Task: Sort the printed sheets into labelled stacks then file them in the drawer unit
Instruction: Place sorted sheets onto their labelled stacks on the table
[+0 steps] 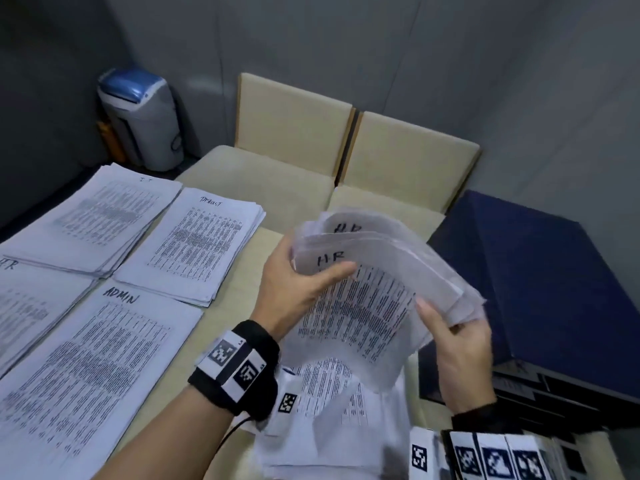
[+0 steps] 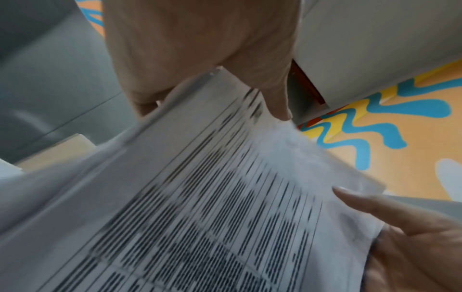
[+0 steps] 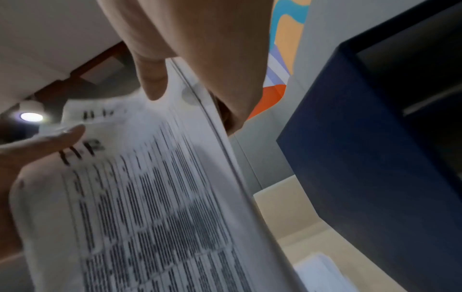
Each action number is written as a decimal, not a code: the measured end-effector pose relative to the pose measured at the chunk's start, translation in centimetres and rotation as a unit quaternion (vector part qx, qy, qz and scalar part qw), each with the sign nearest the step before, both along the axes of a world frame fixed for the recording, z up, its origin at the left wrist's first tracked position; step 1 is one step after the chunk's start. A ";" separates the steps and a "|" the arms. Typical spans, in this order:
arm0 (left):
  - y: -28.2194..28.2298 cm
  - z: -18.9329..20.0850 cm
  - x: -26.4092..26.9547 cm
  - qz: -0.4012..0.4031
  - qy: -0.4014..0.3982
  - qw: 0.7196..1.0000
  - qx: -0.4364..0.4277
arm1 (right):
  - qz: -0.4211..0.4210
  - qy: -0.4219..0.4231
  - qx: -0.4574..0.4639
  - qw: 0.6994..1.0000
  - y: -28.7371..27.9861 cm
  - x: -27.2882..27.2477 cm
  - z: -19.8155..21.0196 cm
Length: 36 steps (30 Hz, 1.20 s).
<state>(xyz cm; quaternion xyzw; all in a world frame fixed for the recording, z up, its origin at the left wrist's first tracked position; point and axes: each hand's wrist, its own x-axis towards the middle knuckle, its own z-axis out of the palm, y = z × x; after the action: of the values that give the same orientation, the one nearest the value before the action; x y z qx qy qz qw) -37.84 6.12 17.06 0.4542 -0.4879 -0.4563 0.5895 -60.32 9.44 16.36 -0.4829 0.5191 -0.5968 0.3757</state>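
Note:
A bundle of printed sheets (image 1: 367,289) marked "HR" is held up above the table, curved and fanned. My left hand (image 1: 301,282) grips its top left corner, thumb on the front. My right hand (image 1: 457,344) grips its right edge, thumb on the printed face. The left wrist view shows the same sheets (image 2: 200,197) pinched by my left hand (image 2: 200,65), and the right wrist view shows the sheets (image 3: 155,197) pinched by my right hand (image 3: 190,65). More loose sheets (image 1: 332,410) lie below on the table. The dark blue drawer unit (image 1: 533,282) stands at the right.
Sorted stacks lie on the table at left: "IT" (image 1: 93,216), one with an unclear label (image 1: 197,244), "ADMIN" (image 1: 93,368) and an "HR" stack (image 1: 27,306). Two beige chairs (image 1: 346,150) stand behind the table. A grey bin with a blue lid (image 1: 142,119) sits by the wall.

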 end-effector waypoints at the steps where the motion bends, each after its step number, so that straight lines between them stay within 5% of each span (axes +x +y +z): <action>1: 0.1 -0.3 -0.1 0.006 -0.004 1.000 0.001 | 0.006 0.003 0.012 1.000 -0.2 -0.1 -0.5; 10: 0.4 -5.9 -0.5 0.007 -0.054 0.990 0.128 | 0.057 0.074 0.177 0.980 -2.2 0.1 -5.1; 15: 2.2 -7.4 -0.4 0.078 0.019 0.992 0.095 | 0.013 0.018 0.168 0.986 -1.6 0.6 -5.7; 20: 3.6 -10.1 0.7 0.036 -0.057 0.986 0.155 | 0.074 0.073 0.240 0.965 -1.2 1.4 -8.9; 30: 4.4 -8.0 11.1 0.075 -0.042 0.985 0.147 | 0.134 0.040 0.109 0.984 -3.6 10.0 -2.9; 36: 4.3 -9.5 17.5 0.103 0.000 0.982 0.159 | 0.184 0.040 0.132 0.973 -5.5 18.9 -5.0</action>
<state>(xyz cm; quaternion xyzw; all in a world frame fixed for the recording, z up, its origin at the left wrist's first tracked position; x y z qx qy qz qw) -20.34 10.41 7.59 0.5897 -0.3602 -0.4650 0.5534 -41.47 3.98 11.37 -0.5401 0.5104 -0.4234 0.5183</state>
